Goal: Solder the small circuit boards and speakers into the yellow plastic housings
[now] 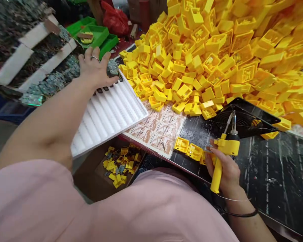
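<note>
My left hand (94,69) reaches to the far end of a white ribbed foam tray (108,116), its fingers spread and a ring on one of them. Right beside its fingertips lies a small circuit board (112,68). A few dark round parts sit in the tray's grooves below the palm. My right hand (226,169) is wrapped round a yellow soldering gun (227,148), whose metal tip points up and away. Close to that hand, yellow housings (195,152) stand in a row along the table's near edge, the last one partly hidden by the fingers.
A big heap of yellow housings (192,60) covers the back of the table. A black fan-like frame (252,116) lies beyond my right hand. Stacks of circuit boards (58,72) and green trays (98,35) are at left. Below, a cardboard box (91,181) holds yellow pieces.
</note>
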{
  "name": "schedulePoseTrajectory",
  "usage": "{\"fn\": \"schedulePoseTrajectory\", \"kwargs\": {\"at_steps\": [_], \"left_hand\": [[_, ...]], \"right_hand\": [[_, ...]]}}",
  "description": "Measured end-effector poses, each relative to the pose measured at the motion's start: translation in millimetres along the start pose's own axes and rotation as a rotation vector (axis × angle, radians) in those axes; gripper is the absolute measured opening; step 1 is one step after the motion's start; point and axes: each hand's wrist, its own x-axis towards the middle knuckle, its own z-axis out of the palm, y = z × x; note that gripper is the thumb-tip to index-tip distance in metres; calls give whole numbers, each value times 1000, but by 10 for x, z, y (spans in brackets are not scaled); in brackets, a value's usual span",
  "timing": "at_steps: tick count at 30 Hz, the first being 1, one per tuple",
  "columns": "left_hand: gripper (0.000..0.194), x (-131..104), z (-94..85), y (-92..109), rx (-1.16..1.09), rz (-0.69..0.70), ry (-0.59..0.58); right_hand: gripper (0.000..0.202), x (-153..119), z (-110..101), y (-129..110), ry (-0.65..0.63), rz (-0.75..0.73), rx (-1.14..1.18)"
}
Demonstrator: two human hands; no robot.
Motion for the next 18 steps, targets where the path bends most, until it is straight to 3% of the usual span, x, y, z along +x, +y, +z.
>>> {"fn": "schedulePoseTrajectory", "kwargs": {"at_steps": [3,6,9,12,15,18], "left_hand": [[129,504,165,53,39,-178,-119],[123,730,338,-30,83,-267,-211],[114,607,414,-197,54,-19,-33],[101,310,333,-297,-18,230,125],[86,60,193,-247,-93,343,177],[81,28,116,-175,-165,413,207]], "right_hand": [[46,11,-2,17,2,-13,-20],[38,17,0,32,-10,-7,-41],[35,29,6,35,-33,14,-45],[35,59,8,23,-60,35,-36],[34,104,5,-1,-64,21,-57],[33,138,0,-20,-62,3,-78]]}}
